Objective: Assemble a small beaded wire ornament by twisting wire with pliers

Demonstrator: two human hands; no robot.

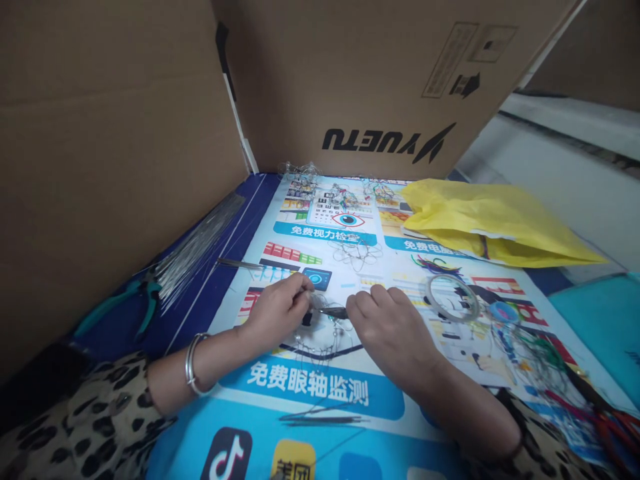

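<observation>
My right hand [393, 337] is closed round a pair of long-nosed pliers [334, 311], whose dark jaws point left. My left hand [283, 305] pinches a thin wire piece with clear beads [313, 343] near the jaw tips. The rest of that piece lies in a loop on the printed sheet below both hands. Exactly where the jaws meet the wire is too fine to make out. Beyond my hands rests another looped wire shape [356, 252].
Teal-handled pliers [145, 300] and a bundle of straight wires [200, 243] lie left. Cardboard walls [320, 80] rise behind. On the right are a tape roll [453, 298], a yellow bag [500, 210], tangled coloured wires [543, 353] and red-handled tools [613, 427]. Short dark wires [325, 420] lie in front.
</observation>
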